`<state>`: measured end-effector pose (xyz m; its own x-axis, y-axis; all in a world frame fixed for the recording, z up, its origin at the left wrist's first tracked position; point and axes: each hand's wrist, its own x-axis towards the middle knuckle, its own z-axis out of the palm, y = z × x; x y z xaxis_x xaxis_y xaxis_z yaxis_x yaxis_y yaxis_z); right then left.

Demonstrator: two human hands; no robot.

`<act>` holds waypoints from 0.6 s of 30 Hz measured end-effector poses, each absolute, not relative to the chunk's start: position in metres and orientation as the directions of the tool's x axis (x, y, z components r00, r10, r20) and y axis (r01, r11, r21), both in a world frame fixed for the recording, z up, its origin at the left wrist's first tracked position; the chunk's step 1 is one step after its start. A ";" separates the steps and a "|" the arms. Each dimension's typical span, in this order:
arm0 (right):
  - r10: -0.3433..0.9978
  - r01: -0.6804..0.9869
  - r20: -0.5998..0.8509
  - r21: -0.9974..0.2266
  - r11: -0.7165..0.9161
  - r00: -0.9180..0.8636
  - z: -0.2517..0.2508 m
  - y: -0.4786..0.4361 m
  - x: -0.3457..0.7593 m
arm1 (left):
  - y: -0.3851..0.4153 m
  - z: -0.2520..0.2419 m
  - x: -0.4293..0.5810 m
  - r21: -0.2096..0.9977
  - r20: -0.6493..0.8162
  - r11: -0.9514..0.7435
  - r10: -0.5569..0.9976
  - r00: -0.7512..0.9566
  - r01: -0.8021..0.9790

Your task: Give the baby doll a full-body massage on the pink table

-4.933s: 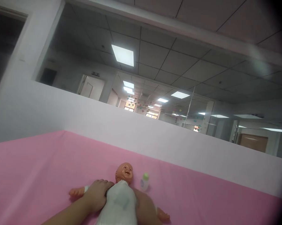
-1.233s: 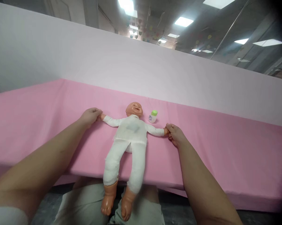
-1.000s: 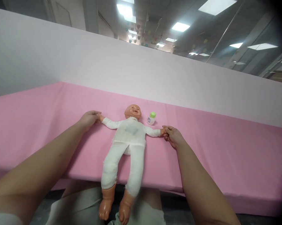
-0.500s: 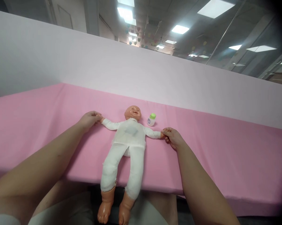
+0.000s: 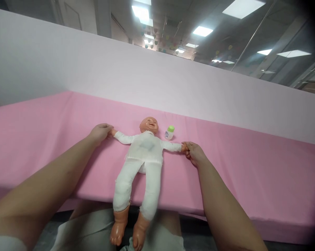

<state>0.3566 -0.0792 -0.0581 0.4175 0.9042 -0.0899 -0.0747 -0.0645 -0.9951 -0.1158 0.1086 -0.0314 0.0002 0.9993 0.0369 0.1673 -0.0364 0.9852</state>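
A baby doll (image 5: pixel 144 150) with a white cloth body lies on its back on the pink-covered table (image 5: pixel 251 174), arms stretched out sideways. Its bare plastic feet hang past the front edge towards me. My left hand (image 5: pixel 102 132) is closed around the doll's hand on the left side. On the right, my right hand (image 5: pixel 195 152) pinches the doll's other hand between thumb and fingers. Beside the doll's head stands a small clear bottle (image 5: pixel 169 133) with a green cap and a printed label; neither hand touches it.
A white partition (image 5: pixel 157 83) rises along the back of the table, with glass above it showing ceiling lights (image 5: pixel 203 31). My legs (image 5: pixel 86 226) are below the front edge, under the doll's feet.
The doll's arm on the right reaches slightly farther out, and more of its hand shows at my right fingers. My legs have shifted below the table. My left hand keeps its hold.
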 end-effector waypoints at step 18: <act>0.948 -0.031 -0.063 -0.998 -0.057 0.312 -0.057 -0.082 0.356 | 0.110 -0.031 -0.122 0.975 0.073 -0.077 0.997 0.025 0.209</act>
<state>0.3562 -0.0825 -0.0566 0.3119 0.9480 -0.0634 -0.0307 -0.0566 -0.9979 -0.1215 0.1098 -0.0307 0.0251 0.9970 0.0735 0.2086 -0.0771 0.9750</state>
